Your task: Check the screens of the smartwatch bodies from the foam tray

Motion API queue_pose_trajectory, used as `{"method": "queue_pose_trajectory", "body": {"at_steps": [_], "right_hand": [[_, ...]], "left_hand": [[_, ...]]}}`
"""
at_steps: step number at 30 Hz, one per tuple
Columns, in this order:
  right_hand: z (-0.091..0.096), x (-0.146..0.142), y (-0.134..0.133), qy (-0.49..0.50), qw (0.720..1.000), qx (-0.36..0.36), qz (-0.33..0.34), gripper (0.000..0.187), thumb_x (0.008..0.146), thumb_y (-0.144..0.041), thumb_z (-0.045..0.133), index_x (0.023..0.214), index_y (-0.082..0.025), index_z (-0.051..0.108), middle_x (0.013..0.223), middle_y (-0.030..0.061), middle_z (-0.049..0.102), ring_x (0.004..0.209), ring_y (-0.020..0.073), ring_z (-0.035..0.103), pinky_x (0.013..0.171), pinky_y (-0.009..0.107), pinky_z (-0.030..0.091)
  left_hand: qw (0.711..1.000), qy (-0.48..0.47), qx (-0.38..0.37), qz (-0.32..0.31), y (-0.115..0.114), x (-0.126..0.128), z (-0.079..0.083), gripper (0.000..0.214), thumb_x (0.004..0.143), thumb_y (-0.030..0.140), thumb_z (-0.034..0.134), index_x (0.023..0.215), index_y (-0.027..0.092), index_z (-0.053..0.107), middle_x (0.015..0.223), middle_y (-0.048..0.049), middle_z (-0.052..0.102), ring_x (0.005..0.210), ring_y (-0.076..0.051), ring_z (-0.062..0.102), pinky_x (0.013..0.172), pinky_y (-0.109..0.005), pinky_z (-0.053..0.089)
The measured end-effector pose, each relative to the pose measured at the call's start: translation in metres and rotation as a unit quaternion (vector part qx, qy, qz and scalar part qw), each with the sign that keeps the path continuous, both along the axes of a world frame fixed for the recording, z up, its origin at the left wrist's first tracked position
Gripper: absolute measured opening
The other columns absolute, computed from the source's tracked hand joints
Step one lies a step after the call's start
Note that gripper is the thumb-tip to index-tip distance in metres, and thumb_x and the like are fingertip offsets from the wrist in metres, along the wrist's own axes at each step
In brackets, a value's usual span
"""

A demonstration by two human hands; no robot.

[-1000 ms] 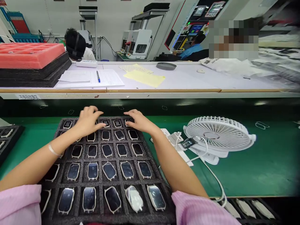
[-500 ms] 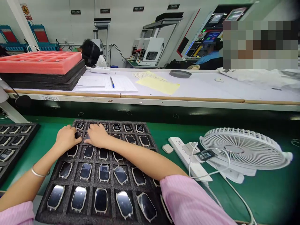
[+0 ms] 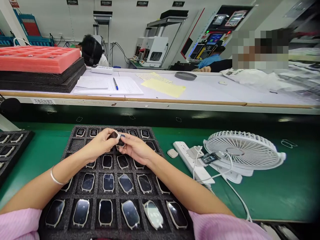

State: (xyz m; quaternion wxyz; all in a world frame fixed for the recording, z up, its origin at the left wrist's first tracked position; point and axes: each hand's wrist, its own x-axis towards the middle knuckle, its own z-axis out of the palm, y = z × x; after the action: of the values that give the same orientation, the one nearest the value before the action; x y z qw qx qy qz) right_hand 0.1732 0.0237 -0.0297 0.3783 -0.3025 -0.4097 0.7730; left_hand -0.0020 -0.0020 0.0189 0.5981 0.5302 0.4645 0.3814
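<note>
Over the upper part of a black foam tray (image 3: 95, 197), my hands are close together in front of me. Pinched between the thumb and fingers of my left hand (image 3: 101, 145) is a dark-faced smartwatch (image 3: 114, 135). A second smartwatch (image 3: 121, 141) is in the fingers of my right hand (image 3: 136, 148), right beside the first; the two look to be touching. Below the hands, rows of watch bodies with pale frames lie face up in the tray's compartments. A compartment (image 3: 76, 144) at the left of the second row holds no watch. My forearms hide part of the tray.
On the right stand a white power strip (image 3: 191, 163), a white fan (image 3: 242, 151) and trailing cables. Another watch tray (image 3: 15, 156) is at the left edge. A raised shelf (image 3: 212, 90) behind carries red and black foam trays (image 3: 40, 60), papers and a pen (image 3: 115, 84). People sit beyond.
Both hands have lifted from the left of the tray's second row and moved right, coming together with a smartwatch in each. The view has shifted slightly.
</note>
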Motion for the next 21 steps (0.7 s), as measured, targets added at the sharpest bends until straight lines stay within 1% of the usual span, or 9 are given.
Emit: {"method": "queue_pose_trajectory", "body": {"at_steps": [1, 3, 6, 8, 9, 13, 16, 19, 21], "right_hand": [[-0.002, 0.003, -0.001, 0.018, 1.0, -0.014, -0.008, 0.036, 0.074, -0.031, 0.084, 0.104, -0.018, 0.068, 0.078, 0.0002, 0.071, 0.063, 0.0113, 0.065, 0.059, 0.024, 0.052], [-0.005, 0.006, -0.001, 0.034, 0.999, -0.016, -0.016, 0.038, 0.074, -0.027, 0.085, 0.107, -0.018, 0.069, 0.081, 0.0012, 0.072, 0.072, 0.013, 0.07, 0.071, 0.027, 0.056], [-0.006, 0.007, -0.001, 0.037, 0.999, -0.005, -0.018, 0.047, 0.075, -0.026, 0.087, 0.117, -0.02, 0.067, 0.087, 0.0006, 0.073, 0.076, 0.0133, 0.073, 0.079, 0.028, 0.058], [-0.006, 0.008, -0.001, 0.038, 0.999, 0.0, -0.011, 0.053, 0.073, -0.027, 0.089, 0.12, -0.022, 0.065, 0.087, -0.0008, 0.072, 0.076, 0.0136, 0.073, 0.078, 0.028, 0.058], [-0.007, 0.008, -0.002, 0.04, 0.999, 0.002, -0.004, 0.054, 0.072, -0.027, 0.09, 0.12, -0.023, 0.066, 0.088, -0.0011, 0.071, 0.075, 0.0136, 0.073, 0.076, 0.028, 0.058], [-0.009, 0.01, 0.001, 0.044, 0.999, 0.022, 0.015, 0.05, 0.072, -0.028, 0.09, 0.117, -0.024, 0.068, 0.092, -0.0012, 0.069, 0.07, 0.0118, 0.071, 0.069, 0.027, 0.056], [-0.009, 0.012, 0.01, 0.047, 0.998, 0.026, 0.019, 0.049, 0.072, -0.028, 0.09, 0.117, -0.024, 0.07, 0.09, -0.0013, 0.068, 0.07, 0.011, 0.068, 0.067, 0.026, 0.055], [-0.008, 0.014, 0.021, 0.056, 0.998, 0.012, 0.01, 0.052, 0.071, -0.03, 0.091, 0.118, -0.023, 0.071, 0.088, -0.0007, 0.068, 0.07, 0.0111, 0.066, 0.067, 0.026, 0.053], [-0.008, 0.015, 0.025, 0.069, 0.998, 0.001, 0.004, 0.053, 0.07, -0.031, 0.092, 0.119, -0.023, 0.072, 0.089, 0.0, 0.069, 0.07, 0.0111, 0.065, 0.067, 0.026, 0.053]], "left_hand": [[1.0, 0.005, -0.004, 0.006, 0.003, 0.004, -0.005, 0.029, 0.073, 0.027, 0.071, 0.098, 0.019, 0.059, 0.072, 0.0057, 0.053, 0.051, -0.006, 0.037, 0.048, -0.022, 0.028], [0.999, 0.023, 0.016, 0.021, 0.007, 0.006, -0.014, 0.031, 0.073, 0.024, 0.069, 0.102, 0.019, 0.059, 0.075, 0.0045, 0.056, 0.055, -0.008, 0.043, 0.053, -0.023, 0.034], [0.992, 0.062, 0.095, 0.054, 0.01, 0.002, -0.025, 0.029, 0.074, 0.023, 0.067, 0.101, 0.019, 0.059, 0.091, -0.001, 0.063, 0.079, -0.015, 0.058, 0.073, -0.028, 0.046], [0.983, 0.097, 0.137, 0.068, 0.01, -0.003, -0.03, 0.027, 0.074, 0.022, 0.066, 0.099, 0.019, 0.058, 0.096, -0.0027, 0.065, 0.09, -0.018, 0.061, 0.083, -0.032, 0.047], [0.979, 0.115, 0.15, 0.07, 0.01, -0.005, -0.031, 0.026, 0.074, 0.022, 0.066, 0.098, 0.019, 0.058, 0.096, -0.003, 0.065, 0.091, -0.019, 0.061, 0.085, -0.033, 0.048], [0.97, 0.153, 0.173, 0.073, 0.014, -0.009, -0.034, 0.025, 0.077, 0.027, 0.064, 0.1, 0.021, 0.057, 0.094, -0.0021, 0.065, 0.088, -0.019, 0.061, 0.081, -0.033, 0.048], [0.97, 0.143, 0.177, 0.087, 0.025, -0.005, -0.035, 0.03, 0.076, 0.028, 0.066, 0.103, 0.021, 0.055, 0.098, -0.0025, 0.065, 0.092, -0.019, 0.063, 0.085, -0.033, 0.048], [0.976, 0.112, 0.164, 0.094, 0.034, 0.0, -0.038, 0.041, 0.074, 0.027, 0.069, 0.113, 0.021, 0.055, 0.111, -0.0064, 0.067, 0.103, -0.021, 0.065, 0.091, -0.035, 0.048], [0.978, 0.091, 0.16, 0.096, 0.037, 0.002, -0.041, 0.042, 0.074, 0.027, 0.069, 0.113, 0.02, 0.055, 0.113, -0.0075, 0.067, 0.106, -0.022, 0.065, 0.093, -0.035, 0.048]]}}
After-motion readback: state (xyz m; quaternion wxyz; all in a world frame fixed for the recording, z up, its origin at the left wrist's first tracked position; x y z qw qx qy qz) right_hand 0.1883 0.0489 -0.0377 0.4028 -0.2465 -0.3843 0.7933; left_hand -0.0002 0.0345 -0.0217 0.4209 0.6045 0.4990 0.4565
